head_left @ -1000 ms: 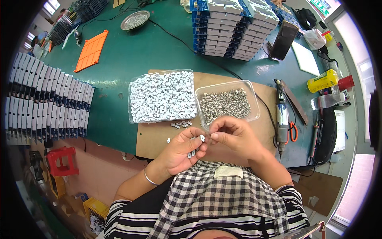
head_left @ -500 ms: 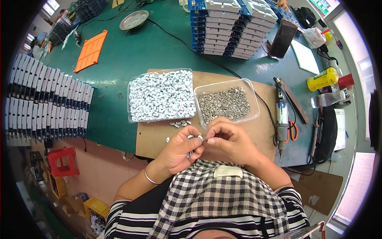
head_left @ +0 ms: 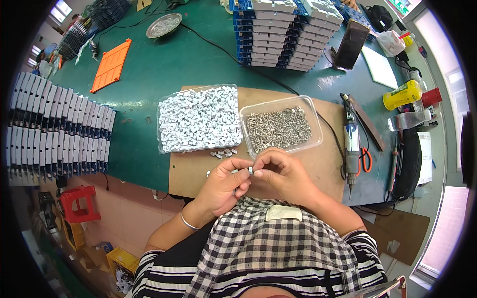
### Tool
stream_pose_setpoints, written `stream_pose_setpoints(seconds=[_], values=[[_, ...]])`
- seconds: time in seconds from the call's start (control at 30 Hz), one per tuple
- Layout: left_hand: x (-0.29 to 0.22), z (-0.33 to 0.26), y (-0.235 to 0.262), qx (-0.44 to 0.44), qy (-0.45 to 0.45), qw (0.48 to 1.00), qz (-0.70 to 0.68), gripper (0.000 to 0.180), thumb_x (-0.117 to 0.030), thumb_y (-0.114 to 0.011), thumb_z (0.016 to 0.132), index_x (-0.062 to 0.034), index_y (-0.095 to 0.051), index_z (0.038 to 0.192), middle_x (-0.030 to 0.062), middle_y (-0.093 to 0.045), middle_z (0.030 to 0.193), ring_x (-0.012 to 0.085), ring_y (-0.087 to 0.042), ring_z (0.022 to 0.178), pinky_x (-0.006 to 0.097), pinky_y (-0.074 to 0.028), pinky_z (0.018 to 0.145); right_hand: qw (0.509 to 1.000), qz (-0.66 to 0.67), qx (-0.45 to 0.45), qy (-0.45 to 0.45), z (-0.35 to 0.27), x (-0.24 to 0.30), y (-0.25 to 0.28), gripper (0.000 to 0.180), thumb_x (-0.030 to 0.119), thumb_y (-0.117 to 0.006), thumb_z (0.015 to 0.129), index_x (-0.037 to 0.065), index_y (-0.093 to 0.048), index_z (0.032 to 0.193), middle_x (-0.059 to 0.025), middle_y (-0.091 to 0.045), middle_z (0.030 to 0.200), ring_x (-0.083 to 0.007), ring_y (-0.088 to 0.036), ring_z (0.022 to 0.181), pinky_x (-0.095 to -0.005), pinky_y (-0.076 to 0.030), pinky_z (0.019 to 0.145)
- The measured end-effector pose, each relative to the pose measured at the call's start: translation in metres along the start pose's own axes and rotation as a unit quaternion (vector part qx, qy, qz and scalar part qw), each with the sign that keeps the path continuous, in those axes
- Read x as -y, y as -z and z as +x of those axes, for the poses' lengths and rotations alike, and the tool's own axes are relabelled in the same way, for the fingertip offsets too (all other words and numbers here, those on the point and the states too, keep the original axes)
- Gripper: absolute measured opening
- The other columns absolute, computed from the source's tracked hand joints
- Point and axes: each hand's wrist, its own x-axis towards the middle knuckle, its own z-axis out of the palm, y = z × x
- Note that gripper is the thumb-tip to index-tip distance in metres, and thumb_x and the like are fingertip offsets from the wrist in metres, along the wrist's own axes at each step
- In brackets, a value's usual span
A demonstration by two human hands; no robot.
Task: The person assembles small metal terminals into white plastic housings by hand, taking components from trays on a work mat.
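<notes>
Between the fingertips of both my hands sits a small white plastic piece, above the front of a brown board. My left hand pinches it between thumb and forefinger, with the other fingers curled. My right hand is closed in a pinch against the piece's right side; anything tiny in its fingertips is hidden. Just beyond my hands stand a clear tub of similar white pieces and a clear tub of small metal screws. Several loose white pieces lie before the white-piece tub.
An electric screwdriver and orange-handled scissors lie to the right. Stacked white-and-blue modules stand at left and at the back. A phone, a yellow bottle and an orange tray are on the green table.
My fingertips have come together around the white piece, the right hand closing the small gap to it. My left fingers have curled further, hiding the pieces visible in that palm before.
</notes>
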Motion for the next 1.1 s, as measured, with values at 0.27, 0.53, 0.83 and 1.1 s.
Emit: stream_pose_setpoints(seconds=[0.27,0.53,0.83,1.1], values=[[0.0,-0.004,-0.001,0.002,-0.033,0.995,0.092,0.009,-0.004,-0.054,0.086,-0.0019,-0.057,0.095,0.0025,-0.055,0.077,0.0049,-0.047,0.058,0.016,-0.038,0.048,0.975,0.21,0.042,-0.063,0.0,-0.002,-0.003,0.013,0.0,-0.059,0.081,0.002,-0.047,0.085,0.0005,-0.049,0.081,-0.0054,-0.049,0.077,-0.0204,-0.042,0.068],[0.0,-0.004,-0.003,0.005,-0.064,0.99,0.127,0.011,-0.004,-0.052,0.087,-0.0017,-0.056,0.098,0.0031,-0.055,0.076,0.0045,-0.045,0.056,0.016,-0.036,0.046,0.966,0.249,0.035,-0.052,0.003,-0.003,-0.005,0.013,0.002,-0.061,0.08,0.003,-0.048,0.083,-0.0011,-0.051,0.078,-0.0067,-0.05,0.076,-0.0212,-0.042,0.067],[-0.026,-0.012,-0.014,-0.146,-0.043,0.978,-0.143,0.025,-0.012,-0.041,0.092,-0.0034,-0.043,0.116,0.0066,-0.053,0.09,0.0113,-0.049,0.067,0.02,-0.042,0.055,0.832,-0.499,-0.165,0.18,0.037,-0.004,0.048,0.019,0.018,-0.063,0.073,0.008,-0.061,0.09,-0.0075,-0.059,0.086,-0.0261,-0.055,0.084,-0.0349,-0.043,0.074],[-0.016,-0.012,0.0,0.016,0.062,0.996,-0.057,0.019,-0.017,-0.038,0.094,-0.0079,-0.042,0.11,0.0112,-0.056,0.093,0.0146,-0.058,0.07,0.024,-0.049,0.059,0.855,-0.497,-0.074,0.126,0.053,-0.014,0.051,0.012,0.01,-0.06,0.071,0.007,-0.061,0.083,-0.0085,-0.057,0.081,-0.0268,-0.054,0.083,-0.0374,-0.04,0.074]])
